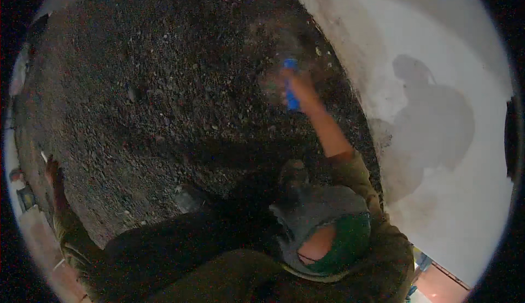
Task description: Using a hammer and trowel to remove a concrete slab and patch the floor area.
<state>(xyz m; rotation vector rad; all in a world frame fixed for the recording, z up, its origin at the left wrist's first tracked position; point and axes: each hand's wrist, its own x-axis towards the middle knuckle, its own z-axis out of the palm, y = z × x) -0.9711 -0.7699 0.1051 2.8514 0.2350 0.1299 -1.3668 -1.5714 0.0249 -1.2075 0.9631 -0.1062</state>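
My right hand (299, 87), smeared by motion, reaches far out over the dark gravelly ground. Its fingers are wrapped round a blue elongated object (292, 102), whose ends stick out on either side; the blur hides its exact kind. A pale, dusty-looking patch (268, 81) surrounds that hand. At the far left, my left hand (52, 172) hangs low beside the gravel's edge, closed on a thin white stick (44, 155) that juts from the fingers. What kind of stick it is cannot be made out.
A white wall (437, 188) curves along the right, with a shadow on it. Dark gravel (164, 84) covers most of the ground. My shoes (188, 198) stand on the near part. Grey cloth (322, 207) and green cloth (353, 243) show close in front of me.
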